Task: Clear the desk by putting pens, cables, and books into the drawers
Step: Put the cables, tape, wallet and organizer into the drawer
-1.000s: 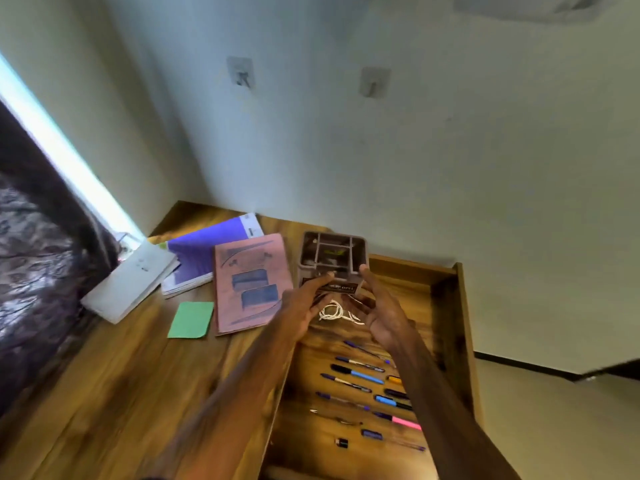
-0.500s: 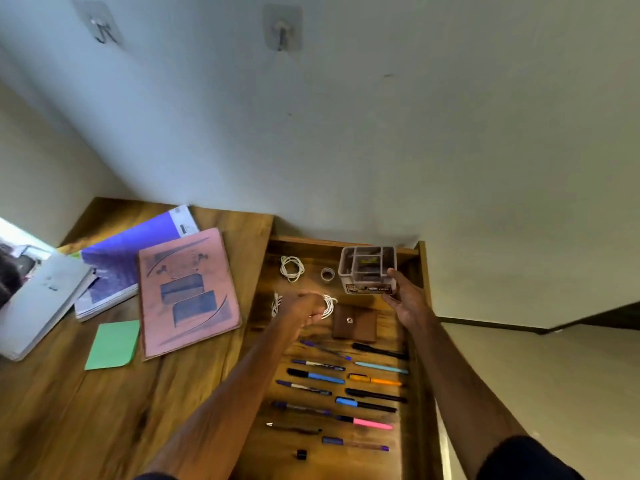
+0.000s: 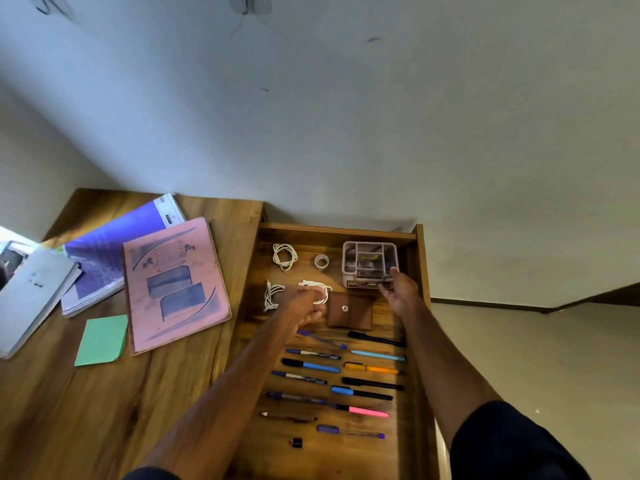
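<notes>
An open wooden drawer [image 3: 421,268] at the desk's right end holds several pens [image 3: 369,411] laid in rows. Three white coiled cables lie at its far end: one at the back [image 3: 284,257], one on the left [image 3: 273,296], one in the middle [image 3: 318,287]. A grey compartment organizer [image 3: 369,263] stands in the back right corner. My right hand [image 3: 400,293] grips its front right corner. My left hand [image 3: 302,306] hovers over the middle cable with fingers loosely curled, hiding part of it. A pink book [image 3: 173,282], a purple book [image 3: 104,251] and a white notebook [image 3: 31,292] lie on the desk [image 3: 86,410].
A brown snap pouch [image 3: 349,312] and a tape roll [image 3: 321,261] also lie in the drawer, and a small black cap [image 3: 296,442] near its front. A green sticky pad [image 3: 102,339] sits on the desk beside the pink book. The wall is close behind.
The organizer went from above the drawer's left edge into its back right corner. My left hand let go of it and drew back over the middle cable. My right hand stayed on it.
</notes>
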A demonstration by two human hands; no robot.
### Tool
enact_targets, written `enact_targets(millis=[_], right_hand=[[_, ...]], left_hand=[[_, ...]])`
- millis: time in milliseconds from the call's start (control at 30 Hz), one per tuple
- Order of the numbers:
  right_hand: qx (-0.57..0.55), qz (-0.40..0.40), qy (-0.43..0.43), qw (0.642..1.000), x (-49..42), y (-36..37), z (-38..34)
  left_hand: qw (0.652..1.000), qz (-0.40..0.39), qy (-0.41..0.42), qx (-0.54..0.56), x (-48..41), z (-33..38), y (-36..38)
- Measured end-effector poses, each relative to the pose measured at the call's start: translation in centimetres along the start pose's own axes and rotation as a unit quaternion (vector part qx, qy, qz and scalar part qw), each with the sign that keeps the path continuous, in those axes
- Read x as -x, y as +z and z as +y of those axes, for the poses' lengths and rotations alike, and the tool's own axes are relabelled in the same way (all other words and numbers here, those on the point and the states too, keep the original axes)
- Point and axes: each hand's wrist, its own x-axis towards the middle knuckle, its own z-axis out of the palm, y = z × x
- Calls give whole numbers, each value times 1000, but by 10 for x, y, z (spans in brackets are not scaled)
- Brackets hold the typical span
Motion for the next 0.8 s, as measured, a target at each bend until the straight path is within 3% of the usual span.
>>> enact_targets(millis=[433, 800], right_hand=[[-32, -79, 25, 996, 16, -16, 14], [64, -132, 81, 986, 87, -10, 72]], left_hand=[[999, 11, 5, 31, 17, -13, -11], [994, 59, 29, 82, 71, -57, -39]])
